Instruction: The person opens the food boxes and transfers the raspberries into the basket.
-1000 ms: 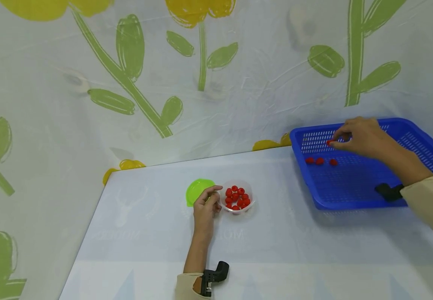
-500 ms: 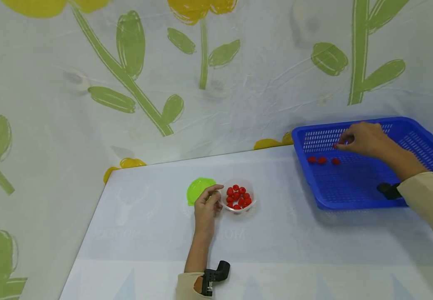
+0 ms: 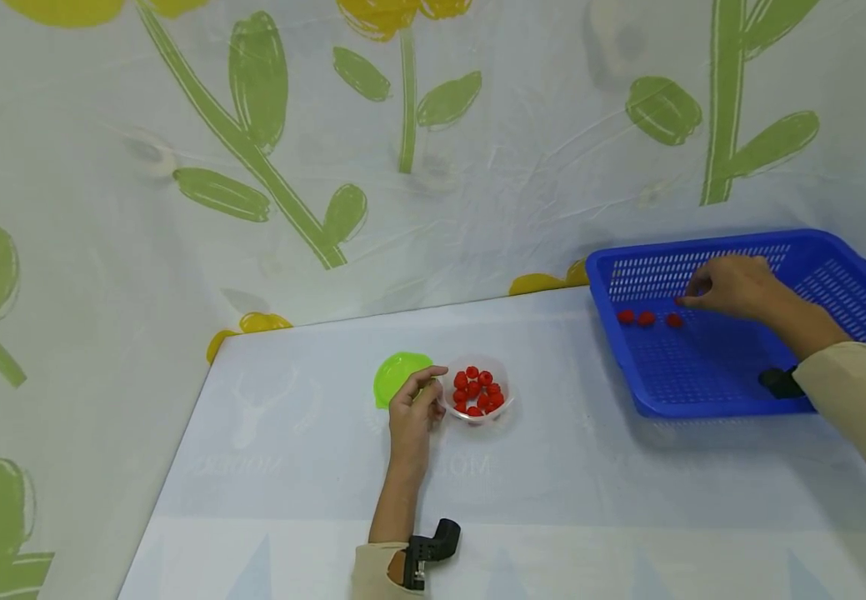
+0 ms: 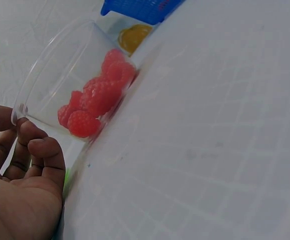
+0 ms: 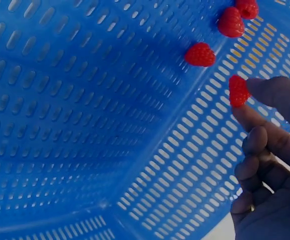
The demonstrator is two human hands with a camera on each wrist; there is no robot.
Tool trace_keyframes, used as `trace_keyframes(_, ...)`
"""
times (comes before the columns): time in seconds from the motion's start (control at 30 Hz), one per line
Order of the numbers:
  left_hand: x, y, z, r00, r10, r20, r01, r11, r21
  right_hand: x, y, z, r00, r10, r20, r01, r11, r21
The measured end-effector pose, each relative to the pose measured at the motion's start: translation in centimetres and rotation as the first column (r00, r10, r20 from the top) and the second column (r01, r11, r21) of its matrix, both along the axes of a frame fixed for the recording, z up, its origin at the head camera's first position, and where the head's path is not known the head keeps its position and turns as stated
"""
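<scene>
In the head view, my right hand [image 3: 736, 287] is over the blue basket [image 3: 628, 367], thumb and forefinger pinching a raspberry [image 5: 238, 91]. In the basket lie three more raspberries, two side by side and a single raspberry [image 5: 200, 54] a little apart. At mid-table my left hand [image 3: 413, 408] pinches the rim of a clear plastic cup [image 4: 50, 75], its other fingers curled beneath the rim. Several raspberries [image 4: 102, 95] sit at the bottom of that cup, which stands on the table.
A bright green lid [image 3: 395, 375] lies left of the cup, partly covered by my left hand. Behind the white table [image 3: 290, 467] hangs a flower-patterned cloth [image 3: 478, 192]. The basket's raised walls surround its raspberries at the right.
My right hand has moved slightly right and lower in the basket with its raspberry. The left hand stays at the cup. The head view has shifted slightly.
</scene>
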State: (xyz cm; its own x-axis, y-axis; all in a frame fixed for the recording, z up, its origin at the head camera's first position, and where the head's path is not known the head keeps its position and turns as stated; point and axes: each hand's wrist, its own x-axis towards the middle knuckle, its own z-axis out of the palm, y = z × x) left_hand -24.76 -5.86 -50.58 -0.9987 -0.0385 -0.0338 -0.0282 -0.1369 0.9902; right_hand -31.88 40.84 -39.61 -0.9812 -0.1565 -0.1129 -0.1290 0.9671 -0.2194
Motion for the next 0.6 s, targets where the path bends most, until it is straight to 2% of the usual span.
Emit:
trace_keyframes(0.37, -0.1, 0.1, 0.0, 1.000, -0.002, 0.006, 0.002, 1.000, -0.011, 0.2, 1.0, -1.0, 0.996, -0.036, 0.085, 0.032, 0.998, 0.052)
trace_keyframes(0.6, -0.1, 0.1, 0.0, 1.000, -0.002, 0.005, 0.002, 1.000, -0.013, 0.2, 1.4, -1.3, 0.994, -0.030, 0.103, 0.027, 0.999, 0.033)
